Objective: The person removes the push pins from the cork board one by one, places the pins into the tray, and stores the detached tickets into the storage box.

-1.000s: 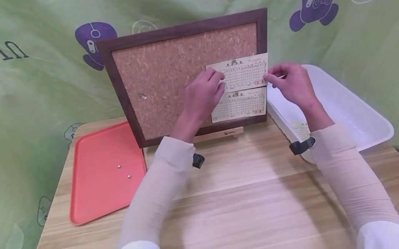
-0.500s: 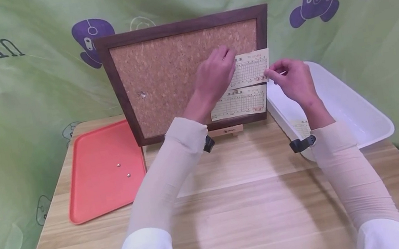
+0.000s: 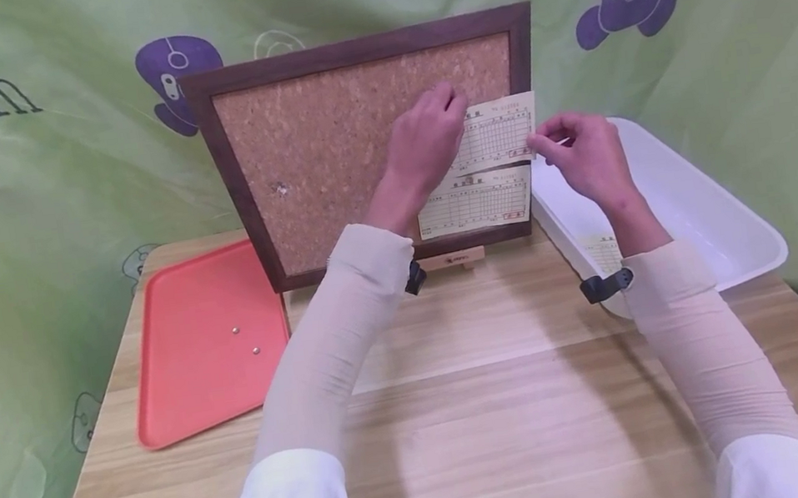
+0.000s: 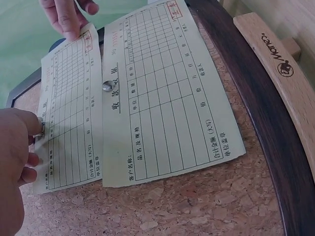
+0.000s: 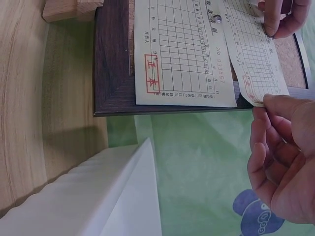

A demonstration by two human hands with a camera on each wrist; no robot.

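A paper slip [image 3: 501, 134] is resting against a corkboard [image 3: 316, 138].
At three o'clock, the left hand [image 3: 426, 144] is pinching a pin [image 5: 269, 37]; the right hand [image 3: 586, 153] is pinching a corner, likely for steadiness.

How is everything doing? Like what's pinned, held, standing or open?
Left hand: curled, fingertips at the upper thumbtack
Right hand: pinching a receipt corner
Upper receipt: against the board, corner held
Lower receipt: pinned by a thumbtack
Corkboard: standing
Orange-red tray: lying flat
Tray thumbtacks: two, loose
White bin: open, receipt inside
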